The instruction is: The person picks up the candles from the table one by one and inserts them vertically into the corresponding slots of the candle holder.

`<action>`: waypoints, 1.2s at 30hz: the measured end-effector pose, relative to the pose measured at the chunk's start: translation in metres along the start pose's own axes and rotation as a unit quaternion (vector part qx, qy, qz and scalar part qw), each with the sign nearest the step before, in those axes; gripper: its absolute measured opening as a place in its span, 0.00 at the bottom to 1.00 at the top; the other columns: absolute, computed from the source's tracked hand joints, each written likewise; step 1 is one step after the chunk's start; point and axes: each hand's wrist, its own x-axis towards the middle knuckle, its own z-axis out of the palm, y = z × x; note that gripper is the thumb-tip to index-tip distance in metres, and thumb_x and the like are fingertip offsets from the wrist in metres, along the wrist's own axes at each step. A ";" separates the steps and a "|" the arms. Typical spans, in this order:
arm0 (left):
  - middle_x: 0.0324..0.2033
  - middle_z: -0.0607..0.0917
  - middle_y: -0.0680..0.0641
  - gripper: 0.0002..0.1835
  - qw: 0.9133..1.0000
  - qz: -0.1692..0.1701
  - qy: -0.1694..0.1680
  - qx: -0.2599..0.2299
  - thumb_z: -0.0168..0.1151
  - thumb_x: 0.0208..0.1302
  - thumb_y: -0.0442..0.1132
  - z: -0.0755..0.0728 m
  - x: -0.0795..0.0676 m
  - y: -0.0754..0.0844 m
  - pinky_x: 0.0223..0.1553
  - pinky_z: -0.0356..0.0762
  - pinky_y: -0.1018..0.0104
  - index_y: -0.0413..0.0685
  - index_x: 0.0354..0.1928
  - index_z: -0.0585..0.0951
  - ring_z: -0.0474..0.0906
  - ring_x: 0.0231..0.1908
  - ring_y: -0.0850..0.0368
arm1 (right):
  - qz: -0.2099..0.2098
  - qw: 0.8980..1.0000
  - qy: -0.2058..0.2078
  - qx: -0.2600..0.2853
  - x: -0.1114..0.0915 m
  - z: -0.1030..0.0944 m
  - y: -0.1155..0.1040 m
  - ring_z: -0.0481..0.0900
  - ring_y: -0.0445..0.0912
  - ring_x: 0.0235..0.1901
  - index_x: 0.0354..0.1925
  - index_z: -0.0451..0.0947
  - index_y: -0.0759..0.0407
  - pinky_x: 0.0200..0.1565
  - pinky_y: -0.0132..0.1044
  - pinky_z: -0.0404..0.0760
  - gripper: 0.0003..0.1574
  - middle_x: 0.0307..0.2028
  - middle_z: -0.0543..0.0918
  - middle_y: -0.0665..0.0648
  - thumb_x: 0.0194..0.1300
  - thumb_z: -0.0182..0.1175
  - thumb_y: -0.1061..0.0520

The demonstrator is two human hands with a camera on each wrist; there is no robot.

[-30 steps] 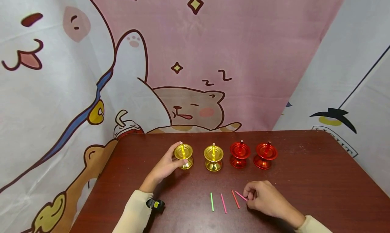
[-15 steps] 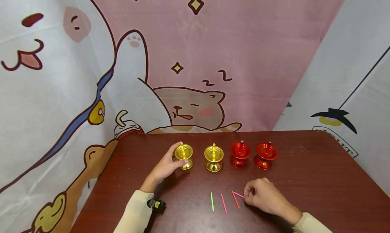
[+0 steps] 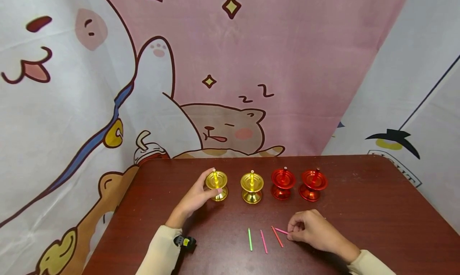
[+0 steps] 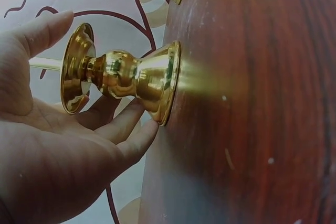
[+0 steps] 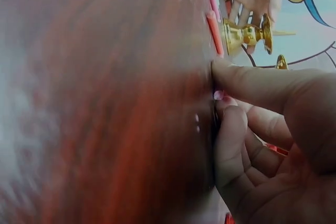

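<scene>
My left hand (image 3: 197, 193) is around the leftmost gold candle holder (image 3: 217, 180), which stands upright on the table. In the left wrist view, the thumb lies beside the dish of this holder (image 4: 119, 74) and the fingers curve behind its stem and base. At the right, my right hand (image 3: 310, 229) pinches the end of a pink candle (image 3: 281, 230) lying low at the tabletop. The other end of that candle comes close to an orange-red candle (image 3: 277, 237). Left of it lie a second pink candle (image 3: 264, 242) and a green candle (image 3: 250, 239).
A second gold holder (image 3: 252, 183) and two red holders, one in the middle right (image 3: 282, 180) and one at the row's end (image 3: 313, 181), stand along the back of the brown table (image 3: 377, 215). Behind hangs a cartoon-printed cloth (image 3: 298, 67).
My right hand has shifted slightly left and away from me, pinching the pink candle, whose visible part now lies flatter and nearer the orange-red candle. The left hand stays at the gold holder.
</scene>
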 end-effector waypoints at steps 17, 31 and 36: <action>0.73 0.72 0.31 0.45 1.000 0.005 -0.010 0.011 0.70 0.75 0.34 0.000 0.001 0.002 0.74 0.68 0.36 0.40 0.86 0.57 0.74 0.71 0.33 | -0.013 0.997 -0.044 -0.068 0.003 -0.008 -0.005 0.70 0.29 0.28 0.28 0.83 0.41 0.30 0.31 0.71 0.18 0.27 0.75 0.31 0.62 0.78 0.63; 0.74 0.72 0.33 0.44 0.999 0.006 -0.013 0.033 0.69 0.77 0.35 -0.003 0.002 -0.002 0.77 0.59 0.31 0.42 0.86 0.56 0.67 0.76 0.33 | -0.015 0.999 0.005 -0.039 0.029 -0.009 -0.014 0.73 0.28 0.24 0.27 0.82 0.42 0.26 0.29 0.76 0.18 0.23 0.77 0.32 0.54 0.73 0.66; 0.72 0.74 0.32 0.43 0.999 0.013 -0.021 0.027 0.68 0.78 0.34 -0.002 0.002 -0.002 0.74 0.66 0.37 0.40 0.86 0.55 0.72 0.72 0.34 | -0.035 0.999 0.017 -0.034 0.048 -0.006 -0.029 0.75 0.29 0.25 0.28 0.83 0.43 0.28 0.30 0.79 0.18 0.23 0.78 0.32 0.54 0.73 0.67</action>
